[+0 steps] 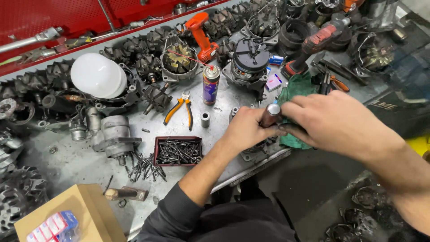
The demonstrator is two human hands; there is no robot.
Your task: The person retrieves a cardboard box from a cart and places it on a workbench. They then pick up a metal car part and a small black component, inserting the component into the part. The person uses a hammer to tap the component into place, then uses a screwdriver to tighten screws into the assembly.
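Metal cylinder [270, 114] gripped by both hands near bench edge [251, 172]

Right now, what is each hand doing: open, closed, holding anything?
Left hand: closed around a dark cylindrical part with a metal tip.
Right hand: fingers curled, touching the same part.

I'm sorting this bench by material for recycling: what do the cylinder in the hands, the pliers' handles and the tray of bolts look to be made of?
The cylinder, gripped by the left hand and right hand, looks like metal: dark body, shiny bright end cap. The pliers have orange handles with a matte look, probably plastic or rubber over steel jaws. The tray seems dark red, possibly painted metal or plastic; its bolts look like dull grey steel.
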